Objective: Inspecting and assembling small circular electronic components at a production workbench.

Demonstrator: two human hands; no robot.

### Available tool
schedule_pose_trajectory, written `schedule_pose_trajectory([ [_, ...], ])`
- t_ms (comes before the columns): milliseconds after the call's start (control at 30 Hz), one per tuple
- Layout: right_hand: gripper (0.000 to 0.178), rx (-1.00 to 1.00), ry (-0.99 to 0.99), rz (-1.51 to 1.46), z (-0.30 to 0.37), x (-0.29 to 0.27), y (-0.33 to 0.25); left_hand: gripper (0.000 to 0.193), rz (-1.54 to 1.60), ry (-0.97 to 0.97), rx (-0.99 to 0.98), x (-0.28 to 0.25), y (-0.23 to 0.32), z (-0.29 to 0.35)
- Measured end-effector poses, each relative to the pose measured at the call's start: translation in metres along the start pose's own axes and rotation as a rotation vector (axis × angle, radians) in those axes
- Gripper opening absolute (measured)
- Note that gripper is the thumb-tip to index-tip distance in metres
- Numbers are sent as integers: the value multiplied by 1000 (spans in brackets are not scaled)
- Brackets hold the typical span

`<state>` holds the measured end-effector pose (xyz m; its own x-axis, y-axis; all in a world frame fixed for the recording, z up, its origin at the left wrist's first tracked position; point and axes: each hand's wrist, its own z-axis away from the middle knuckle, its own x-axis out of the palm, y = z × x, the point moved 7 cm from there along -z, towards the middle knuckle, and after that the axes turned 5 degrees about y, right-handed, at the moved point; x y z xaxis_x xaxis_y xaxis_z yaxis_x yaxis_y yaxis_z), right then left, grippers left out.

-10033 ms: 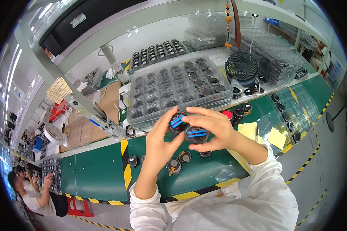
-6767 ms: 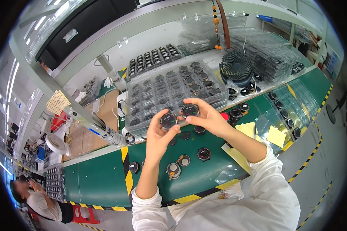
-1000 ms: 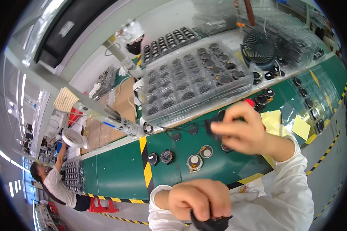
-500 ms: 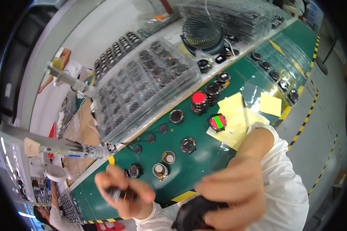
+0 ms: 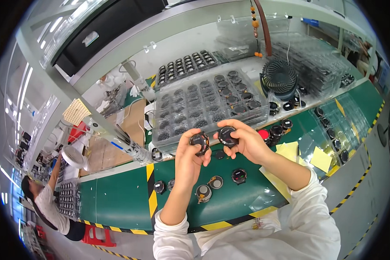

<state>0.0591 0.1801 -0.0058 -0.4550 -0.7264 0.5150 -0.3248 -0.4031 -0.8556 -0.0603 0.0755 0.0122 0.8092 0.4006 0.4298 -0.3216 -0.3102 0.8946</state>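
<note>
My left hand (image 5: 190, 157) holds a small round black part (image 5: 199, 141) with a copper-coloured rim, raised above the green bench (image 5: 121, 197). Beside it, my right hand (image 5: 246, 142) holds a second round black part (image 5: 225, 136). The two parts sit close together, almost touching, in front of a clear plastic tray (image 5: 210, 108) filled with several similar dark round parts. Below my hands, three loose round parts (image 5: 215, 182) lie on the bench.
A black round fan (image 5: 278, 78) stands behind the tray at right. Another dark tray (image 5: 183, 67) sits further back. Yellow paper sheets (image 5: 320, 158) and more round parts (image 5: 276, 130) lie at right. A person (image 5: 47, 203) works at far left near a white fan (image 5: 73, 156).
My head has swung back up toward the bench. Both hands, low near my lap half a second ago, are now raised in front of the tray, each with a round part.
</note>
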Motion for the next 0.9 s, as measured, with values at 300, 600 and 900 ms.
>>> schedule_pose_trajectory([
  [300,33,-32,-7,-2,0,1,-1,32,91,-58,-86,3,-11,-6],
  [600,33,-41,4,39,1,1,1,29,82,-33,-94,0,-18,-6],
  [900,41,30,-10,-46,2,4,8,32,183,-47,-167,-1,-20,-6],
])
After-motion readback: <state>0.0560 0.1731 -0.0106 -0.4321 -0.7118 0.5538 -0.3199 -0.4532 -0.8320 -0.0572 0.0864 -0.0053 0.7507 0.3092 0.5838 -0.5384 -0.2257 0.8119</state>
